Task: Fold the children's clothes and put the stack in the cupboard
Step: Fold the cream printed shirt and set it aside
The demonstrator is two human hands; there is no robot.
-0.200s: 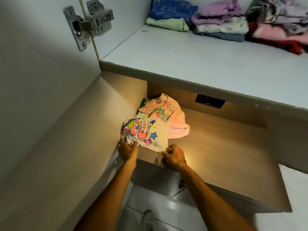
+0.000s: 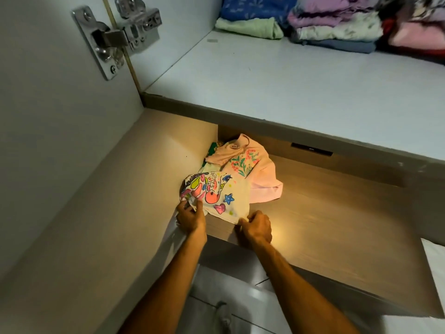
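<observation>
A small pile of children's clothes lies on the wooden lower shelf [image 2: 337, 225] of the cupboard, close to its left wall. On top at the front is a white shirt with bright cartoon prints [image 2: 216, 196]. Behind it lies a pink shirt with a flower print [image 2: 250, 165], and a green garment [image 2: 212, 150] peeks out at the back. My left hand [image 2: 190, 218] pinches the white shirt's left front corner. My right hand [image 2: 257, 227] pinches its right front edge at the shelf's front lip.
The white upper shelf [image 2: 289, 88] carries folded clothes at the back: a blue and light green pile [image 2: 252, 20], a purple and blue pile [image 2: 337, 30], a pink and red pile [image 2: 419, 34]. The open door with a metal hinge [image 2: 113, 39] stands left. White fabric [image 2: 435, 263] lies at the right.
Both hands stay on the white shirt's front edge, and the shirt and the pile lie as before.
</observation>
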